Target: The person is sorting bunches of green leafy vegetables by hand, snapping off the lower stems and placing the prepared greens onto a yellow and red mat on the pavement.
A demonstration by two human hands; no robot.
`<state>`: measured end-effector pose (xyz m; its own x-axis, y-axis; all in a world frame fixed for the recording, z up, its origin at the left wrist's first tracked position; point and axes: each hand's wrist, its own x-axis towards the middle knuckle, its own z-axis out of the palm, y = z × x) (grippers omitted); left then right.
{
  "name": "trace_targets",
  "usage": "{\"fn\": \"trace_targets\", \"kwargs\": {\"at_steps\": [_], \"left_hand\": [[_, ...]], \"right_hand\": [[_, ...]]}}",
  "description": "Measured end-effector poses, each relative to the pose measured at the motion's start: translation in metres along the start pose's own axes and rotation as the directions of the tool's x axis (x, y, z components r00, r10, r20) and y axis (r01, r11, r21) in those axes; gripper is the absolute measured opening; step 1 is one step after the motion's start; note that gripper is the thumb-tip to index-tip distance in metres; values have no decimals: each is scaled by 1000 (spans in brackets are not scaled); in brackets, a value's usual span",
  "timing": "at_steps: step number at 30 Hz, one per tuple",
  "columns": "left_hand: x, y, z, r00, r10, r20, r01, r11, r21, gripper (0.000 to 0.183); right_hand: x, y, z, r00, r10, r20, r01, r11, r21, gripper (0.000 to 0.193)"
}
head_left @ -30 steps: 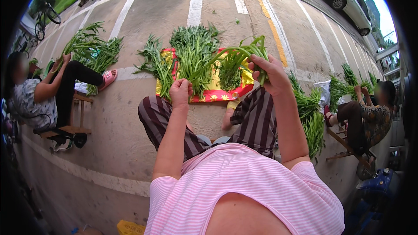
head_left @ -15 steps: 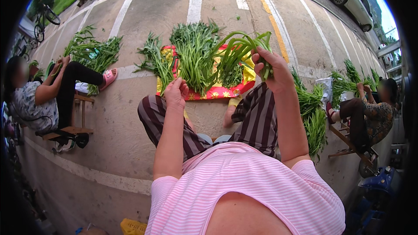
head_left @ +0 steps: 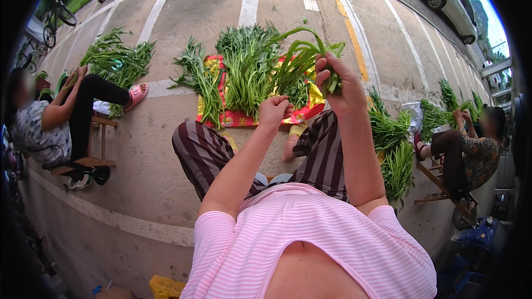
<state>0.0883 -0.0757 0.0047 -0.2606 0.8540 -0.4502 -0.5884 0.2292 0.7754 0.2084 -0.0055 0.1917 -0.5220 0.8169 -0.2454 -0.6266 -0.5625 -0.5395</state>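
My right hand (head_left: 342,89) is closed around a bunch of water spinach (head_left: 303,55), raised over the right part of a red and yellow sheet. The stems arch over to the left, leafy tips hanging down, and cut ends show below the fingers. Just left of it is my left hand (head_left: 275,112), its fingers pinched together; whatever may be between them cannot be made out. Beyond my feet, a large pile of water spinach (head_left: 246,69) lies on the sheet (head_left: 238,118), with a smaller heap (head_left: 198,75) at its left edge.
To the left, a seated person (head_left: 47,122) handles greens beside another heap (head_left: 130,66). On the right another seated person (head_left: 479,149) does likewise. Greens (head_left: 396,160) lie near my right knee. A yellow bag (head_left: 166,287) is at the lower left, a blue machine (head_left: 487,235) at the lower right.
My left hand has moved right, from over the sheet's left part to beside my right hand. The bunch in my right hand has shifted slightly left.
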Motion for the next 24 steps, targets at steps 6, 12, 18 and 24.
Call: {"fn": "trace_targets", "kwargs": {"at_steps": [6,12,18,24], "left_hand": [[31,5,3,998,59,-20,-57,993,106,30],[47,9,-2,983,135,-126,-92,951,294,35],[64,-3,-19,953,208,-221,-109,914,391,26],[54,-2,-12,889,410,-207,-304,863,402,30]], "right_hand": [[1,11,5,999,33,-39,-34,999,-31,17],[7,16,-3,995,86,-44,-88,995,-54,13],[15,21,-6,998,66,-18,-67,994,-90,19],[15,22,-6,996,73,-47,-79,988,-130,14]]}}
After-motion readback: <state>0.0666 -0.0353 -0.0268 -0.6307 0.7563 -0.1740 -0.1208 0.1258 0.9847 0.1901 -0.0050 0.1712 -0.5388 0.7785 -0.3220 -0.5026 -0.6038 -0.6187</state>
